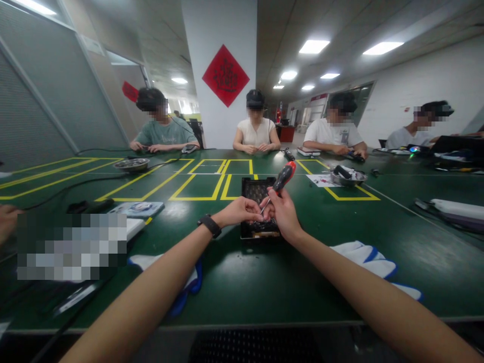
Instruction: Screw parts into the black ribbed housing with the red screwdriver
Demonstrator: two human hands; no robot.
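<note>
One screwdriver (284,177) clamped in right hand (283,209), one case (252,190) beneath; left hand (242,210) grip unclear.

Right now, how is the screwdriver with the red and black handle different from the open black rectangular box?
The red and black-handled screwdriver is long and slim, while the open black rectangular box is wider. The screwdriver's handle has bright red on it; the box looks mostly black. The screwdriver is held tilted in the right hand; the box sits on the green table. Both have black parts.
</note>
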